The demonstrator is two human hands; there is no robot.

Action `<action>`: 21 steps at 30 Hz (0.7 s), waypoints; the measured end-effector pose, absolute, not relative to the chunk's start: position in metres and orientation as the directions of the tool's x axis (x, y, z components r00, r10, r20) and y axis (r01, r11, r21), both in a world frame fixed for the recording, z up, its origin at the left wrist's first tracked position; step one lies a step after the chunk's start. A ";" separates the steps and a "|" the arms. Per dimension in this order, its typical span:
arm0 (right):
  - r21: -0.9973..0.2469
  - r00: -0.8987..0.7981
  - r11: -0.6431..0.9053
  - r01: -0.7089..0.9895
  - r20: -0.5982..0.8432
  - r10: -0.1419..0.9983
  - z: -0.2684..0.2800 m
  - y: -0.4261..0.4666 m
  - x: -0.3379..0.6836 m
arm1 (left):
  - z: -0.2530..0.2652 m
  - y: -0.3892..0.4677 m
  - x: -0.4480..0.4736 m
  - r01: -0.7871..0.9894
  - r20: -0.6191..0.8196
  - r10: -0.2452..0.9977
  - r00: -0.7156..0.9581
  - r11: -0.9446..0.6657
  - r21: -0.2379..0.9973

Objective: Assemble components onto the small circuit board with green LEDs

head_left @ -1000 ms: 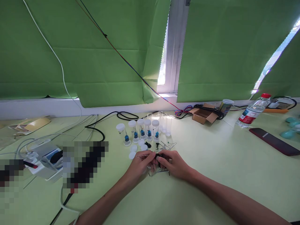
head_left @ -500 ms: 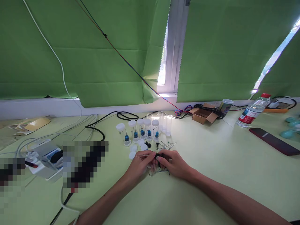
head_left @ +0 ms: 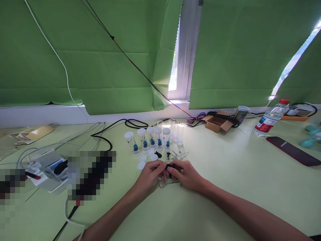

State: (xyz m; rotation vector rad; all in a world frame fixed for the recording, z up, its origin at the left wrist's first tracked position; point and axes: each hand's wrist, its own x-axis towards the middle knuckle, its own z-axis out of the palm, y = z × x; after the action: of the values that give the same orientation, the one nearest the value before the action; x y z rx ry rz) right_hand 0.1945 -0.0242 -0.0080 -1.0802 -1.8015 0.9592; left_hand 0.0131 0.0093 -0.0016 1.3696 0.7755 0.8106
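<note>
My left hand (head_left: 153, 170) and my right hand (head_left: 187, 174) meet near the middle of the table, fingers closed together on a small black part (head_left: 169, 167). A thin bent wire (head_left: 150, 166) sticks out to the left across my left hand. Just beyond the hands lie several thin metal pins (head_left: 181, 155), a loose black piece (head_left: 168, 155) and more black pieces (head_left: 158, 154). White round caps (head_left: 141, 166) lie by my left hand. Behind them stand several clear capped tubes (head_left: 144, 142) with blue parts inside. A metal rod (head_left: 173, 183) shows beneath the hands.
Clear tubes without caps (head_left: 180, 135) stand behind the capped ones. A cardboard box (head_left: 218, 124), a can (head_left: 241, 114), a water bottle (head_left: 271, 118) and a dark flat case (head_left: 292, 151) are on the right. Cables and a white power strip (head_left: 47, 170) lie on the left.
</note>
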 end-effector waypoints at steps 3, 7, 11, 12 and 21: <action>-0.889 -0.310 0.346 0.300 0.252 0.916 -0.007 -0.025 0.194 | -0.001 0.010 0.013 -0.044 -0.002 0.850 0.527 0.029 0.999; -0.890 -0.309 0.347 0.295 0.255 0.916 -0.008 -0.025 0.195 | 0.000 0.009 0.013 -0.032 -0.009 0.858 0.514 0.030 0.999; -0.891 -0.303 0.343 0.296 0.253 0.919 -0.009 -0.024 0.195 | 0.004 0.008 0.014 -0.018 -0.010 0.859 0.512 0.022 1.000; -0.891 -0.305 0.344 0.296 0.253 0.918 -0.008 -0.024 0.195 | 0.004 0.008 0.014 -0.017 -0.007 0.857 0.515 0.019 1.000; -0.888 -0.315 0.353 0.295 0.259 0.913 -0.009 -0.025 0.195 | 0.003 0.007 0.014 -0.015 0.004 0.858 0.513 0.004 1.000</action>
State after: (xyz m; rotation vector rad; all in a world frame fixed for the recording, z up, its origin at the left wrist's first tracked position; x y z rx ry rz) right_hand 0.1951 -0.0247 -0.0088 -1.0645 -1.8059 0.9624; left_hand 0.0140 0.0074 0.0028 1.4063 0.7934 0.8113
